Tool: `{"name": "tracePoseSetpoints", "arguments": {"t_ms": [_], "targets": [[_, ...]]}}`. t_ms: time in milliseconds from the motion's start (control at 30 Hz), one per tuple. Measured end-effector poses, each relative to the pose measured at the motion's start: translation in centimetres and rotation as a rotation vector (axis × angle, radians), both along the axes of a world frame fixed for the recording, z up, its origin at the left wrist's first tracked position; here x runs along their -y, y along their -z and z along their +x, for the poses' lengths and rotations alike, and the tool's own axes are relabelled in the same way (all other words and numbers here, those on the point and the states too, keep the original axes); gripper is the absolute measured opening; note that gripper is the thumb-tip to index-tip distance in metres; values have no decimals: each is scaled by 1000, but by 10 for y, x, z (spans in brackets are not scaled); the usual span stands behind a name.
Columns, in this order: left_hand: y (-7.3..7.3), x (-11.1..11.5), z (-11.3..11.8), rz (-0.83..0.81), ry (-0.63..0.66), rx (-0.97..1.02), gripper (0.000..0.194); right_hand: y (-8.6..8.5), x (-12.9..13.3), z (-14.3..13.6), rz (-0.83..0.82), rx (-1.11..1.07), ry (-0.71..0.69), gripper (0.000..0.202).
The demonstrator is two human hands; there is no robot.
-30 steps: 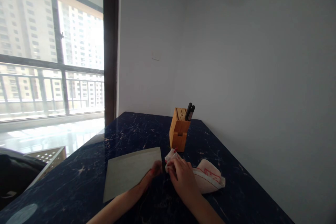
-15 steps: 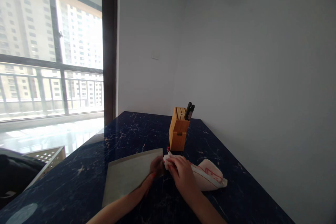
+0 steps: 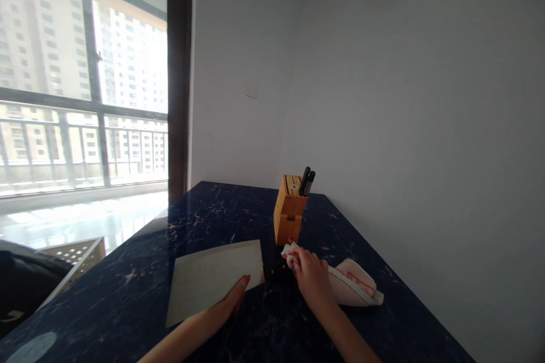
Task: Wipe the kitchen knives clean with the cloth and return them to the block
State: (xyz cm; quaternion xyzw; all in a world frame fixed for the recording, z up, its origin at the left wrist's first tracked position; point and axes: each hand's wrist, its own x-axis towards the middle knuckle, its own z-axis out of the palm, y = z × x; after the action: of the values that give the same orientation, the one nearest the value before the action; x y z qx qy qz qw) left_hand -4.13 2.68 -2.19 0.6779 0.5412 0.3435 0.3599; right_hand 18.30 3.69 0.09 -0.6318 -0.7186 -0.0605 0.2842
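Two hands at work on a dark marble counter, one flat, one bunched in cloth.

Head view: the left hand (image 3: pixel 232 302) lies open and flat, fingertips on the near edge of a grey board (image 3: pixel 215 278), seemingly to steady it, gripping nothing. The right hand (image 3: pixel 312 277) is curled around the front end of a white cloth (image 3: pixel 351 286) with red stitching, pressing it down on something dark that cannot be made out. Just beyond that grip stands a wooden knife block (image 3: pixel 288 213). No readable writing or brand shows.
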Motion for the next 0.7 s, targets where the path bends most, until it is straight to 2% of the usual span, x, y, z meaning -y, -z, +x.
{"name": "tracePoseSetpoints", "arguments": {"t_ms": [67,267,467,700], "targets": [[-5,0,-1,-66,12,-14,62,4,-4,6,-23,-5,34,23],[-12,0,-5,-66,42,16,60,12,-11,19,-80,-39,104,21],[-10,1,-5,-112,-4,38,58,9,-9,15,-22,-95,9,21],[0,-7,-2,-73,26,10,62,3,2,-5,32,-95,-154,20]]}}
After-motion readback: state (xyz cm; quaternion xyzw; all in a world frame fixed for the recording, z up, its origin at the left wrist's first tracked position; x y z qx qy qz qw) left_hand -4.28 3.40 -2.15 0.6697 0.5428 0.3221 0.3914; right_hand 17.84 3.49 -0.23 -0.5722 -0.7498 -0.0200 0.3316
